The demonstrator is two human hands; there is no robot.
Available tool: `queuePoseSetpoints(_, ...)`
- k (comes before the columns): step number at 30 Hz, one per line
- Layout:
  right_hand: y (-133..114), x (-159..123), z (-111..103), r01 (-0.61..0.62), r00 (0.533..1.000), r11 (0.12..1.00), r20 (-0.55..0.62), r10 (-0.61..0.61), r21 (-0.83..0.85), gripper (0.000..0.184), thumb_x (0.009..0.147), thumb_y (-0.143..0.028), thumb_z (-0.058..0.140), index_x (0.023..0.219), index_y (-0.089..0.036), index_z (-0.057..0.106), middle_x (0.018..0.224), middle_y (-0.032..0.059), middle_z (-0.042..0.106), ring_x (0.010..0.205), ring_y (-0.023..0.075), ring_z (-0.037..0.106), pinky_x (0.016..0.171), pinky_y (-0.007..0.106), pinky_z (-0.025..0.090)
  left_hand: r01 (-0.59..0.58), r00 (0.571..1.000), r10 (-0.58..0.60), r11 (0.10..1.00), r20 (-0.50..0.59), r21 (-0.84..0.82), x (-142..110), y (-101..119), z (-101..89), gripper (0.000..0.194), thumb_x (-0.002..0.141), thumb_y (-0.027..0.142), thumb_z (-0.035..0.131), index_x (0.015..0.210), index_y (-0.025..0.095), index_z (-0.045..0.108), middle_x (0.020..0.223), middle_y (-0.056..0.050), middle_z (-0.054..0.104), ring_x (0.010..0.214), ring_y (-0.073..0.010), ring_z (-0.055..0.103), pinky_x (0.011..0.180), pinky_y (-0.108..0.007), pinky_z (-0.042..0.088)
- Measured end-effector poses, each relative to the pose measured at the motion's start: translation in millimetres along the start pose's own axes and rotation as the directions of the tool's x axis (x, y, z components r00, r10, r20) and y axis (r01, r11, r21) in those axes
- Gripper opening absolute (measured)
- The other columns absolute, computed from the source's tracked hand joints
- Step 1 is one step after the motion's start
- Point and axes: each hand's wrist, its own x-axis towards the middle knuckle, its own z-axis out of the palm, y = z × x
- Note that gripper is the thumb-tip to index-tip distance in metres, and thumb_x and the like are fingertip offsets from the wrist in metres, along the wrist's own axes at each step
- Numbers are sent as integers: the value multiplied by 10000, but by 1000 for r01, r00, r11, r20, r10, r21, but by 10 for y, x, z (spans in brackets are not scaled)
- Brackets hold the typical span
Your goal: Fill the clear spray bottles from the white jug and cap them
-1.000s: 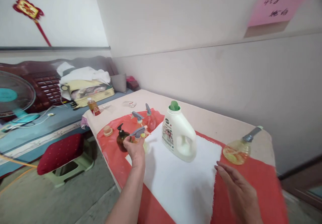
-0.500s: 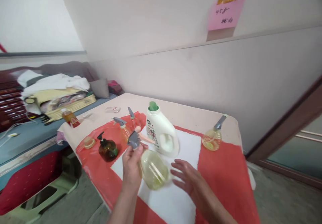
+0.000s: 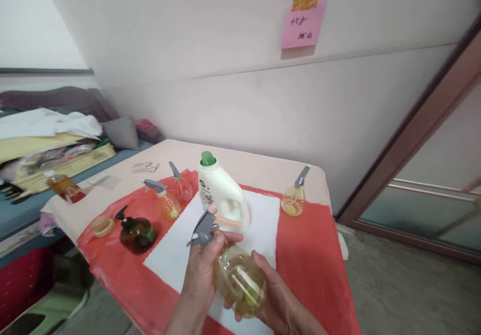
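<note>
table below right hand, seemingly cupped

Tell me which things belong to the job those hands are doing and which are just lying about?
Seems part of the job:
round yellowish plastic spray bottle, held by left hand and right hand
white rectangular sheet underneath

Seems lying about:
grey square cushion
amber bottle with white cap
crumpled white cloth
</note>
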Motion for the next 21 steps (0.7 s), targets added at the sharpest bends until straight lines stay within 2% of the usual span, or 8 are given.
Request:
queuePoseSetpoints(2, 18, 0, 7, 208, 972, 950, -57, -227, -234, 542, 754, -646, 546, 1063, -201, 538, 980, 78, 638, 832, 225, 621, 668, 336, 489, 2, 998, -1, 1000, -63, 26, 17, -8, 2, 282, 650, 414, 725, 666, 146, 640, 743, -73, 701, 698, -203, 625, 663, -318, 489)
queuePoseSetpoints(4, 65, -5, -17, 351, 882, 756, -77, -465, -553, 586, 665, -523, 703, 1125, -223, 500, 1067, 79, 608, 969, 260, 583, 826, 403, 477, 10, 992, -5, 999, -122, 41, 38, -29, -10, 291, 651, 424, 732, 688, 150, 640, 770, -66, 712, 702, -200, 631, 669, -316, 491)
queuePoseSetpoints(6, 114, -19, -54, 360, 771, 477, -32, -636, -802, 698, 620, -416, 767, 1217, -237, 452, 1252, 121, 521, 1177, 314, 479, 998, 466, 388, 4, 985, 0, 1000, -171, 27, 60, -49, -27, 288, 676, 431, 721, 730, 160, 638, 822, -65, 727, 753, -212, 649, 679, -312, 493)
queuePoseSetpoints(8, 128, -41, -75, 335, 717, 323, 17, -697, -885, 780, 615, -398, 782, 1282, -235, 414, 1380, 146, 410, 1300, 334, 354, 1088, 480, 286, -14, 980, 16, 1000, -199, 15, 78, -52, -46, 278, 700, 431, 706, 746, 168, 626, 826, -65, 731, 801, -225, 660, 683, -305, 492)
queuePoseSetpoints(12, 13, -89, -35, 325, 906, 674, 15, -422, -664, 556, 760, -569, 605, 1189, -232, 498, 1129, 78, 578, 1045, 267, 540, 897, 403, 429, -61, 988, 65, 998, -141, 35, 95, -13, -88, 252, 693, 398, 717, 709, 184, 585, 681, -21, 696, 728, -192, 651, 697, -287, 491)
queuePoseSetpoints(15, -70, -98, 19, 254, 967, 889, 75, -244, -381, 470, 797, -584, 545, 1091, -217, 554, 968, 30, 610, 890, 205, 575, 796, 337, 429, -59, 996, 62, 997, -56, 59, 101, -19, -100, 247, 701, 382, 709, 678, 189, 558, 615, 3, 655, 700, -186, 649, 699, -288, 498)
queuePoseSetpoints(18, -95, -103, 56, 214, 974, 931, 136, -181, -296, 586, 676, -566, 693, 1128, -221, 552, 986, 20, 614, 909, 203, 574, 823, 329, 420, -69, 982, 84, 993, -171, 91, 136, -78, -84, 234, 724, 392, 687, 702, 197, 559, 581, 18, 628, 672, -177, 648, 659, -272, 499)
queuePoseSetpoints(21, -116, -124, 62, 116, 989, 827, 138, -47, -549, 791, 511, -436, 829, 1220, -263, 522, 1084, 20, 611, 988, 238, 557, 856, 354, 432, -106, 950, 132, 989, -283, 104, 216, -78, -90, 234, 737, 402, 672, 717, 188, 579, 572, 22, 611, 616, -145, 616, 667, -273, 507)
